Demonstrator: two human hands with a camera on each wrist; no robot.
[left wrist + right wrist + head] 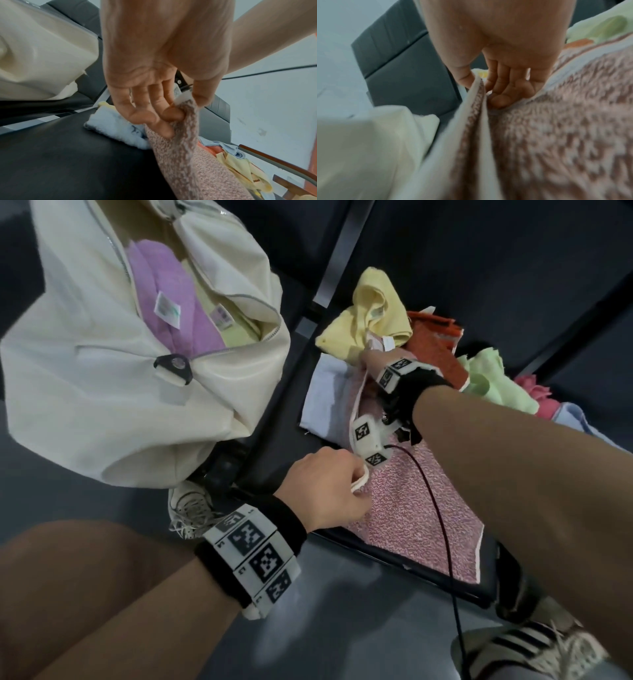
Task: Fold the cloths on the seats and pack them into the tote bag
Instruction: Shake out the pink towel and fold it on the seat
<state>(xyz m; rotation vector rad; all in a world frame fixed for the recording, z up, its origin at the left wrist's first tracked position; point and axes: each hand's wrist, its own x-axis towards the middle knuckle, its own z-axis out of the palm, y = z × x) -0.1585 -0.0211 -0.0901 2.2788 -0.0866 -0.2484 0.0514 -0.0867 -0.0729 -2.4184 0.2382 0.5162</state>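
A pink speckled cloth (411, 508) with a white border lies on the dark seat (281, 433). My left hand (329, 487) pinches its near corner (185, 108) between thumb and fingers. Farther back, my right hand (371, 359) pinches the cloth's far edge (477, 92) and lifts it into a ridge. The cream tote bag (113, 392) stands open on the left seat, with a purple cloth (168, 316) and a pale yellow one (236, 330) inside.
A light blue cloth (325, 392) lies under the pink one. Behind are a yellow cloth (370, 316), an orange one (435, 344), a light green one (493, 381) and a bright pink one (534, 395). My shoes (534, 648) stand on the grey floor.
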